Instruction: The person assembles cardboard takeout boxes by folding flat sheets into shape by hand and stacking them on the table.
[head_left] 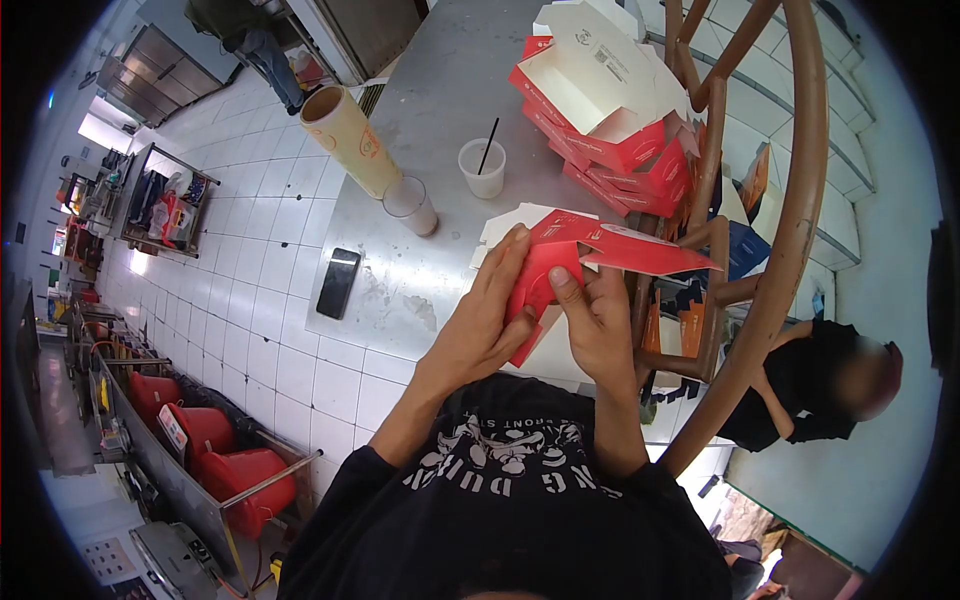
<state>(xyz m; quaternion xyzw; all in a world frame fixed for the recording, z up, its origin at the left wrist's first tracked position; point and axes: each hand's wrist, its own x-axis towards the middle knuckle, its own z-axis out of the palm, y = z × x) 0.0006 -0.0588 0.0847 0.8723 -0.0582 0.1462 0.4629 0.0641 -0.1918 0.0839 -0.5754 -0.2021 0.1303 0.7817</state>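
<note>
A red cardboard food box (pixel 620 246) with white inner flaps is held in front of my chest, over the near edge of the metal table (pixel 430 70). My left hand (pixel 487 305) wraps its fingers around the left side of the box. On the near side, my right hand (pixel 597 318) grips it with the thumb pressed against a red side panel. One red flap sticks out to the right, and a white flap shows at the upper left. The underside of the box is hidden. Beyond it, several similar opened boxes (pixel 600 80) lie stacked.
A phone (pixel 339 284), a clear cup (pixel 410 206), a white cup with a black straw (pixel 482 168) and a tall cardboard tube (pixel 350 140) are on the table. A brown metal railing (pixel 800 200) runs along the right. Beyond it stands a person in black (pixel 800 390).
</note>
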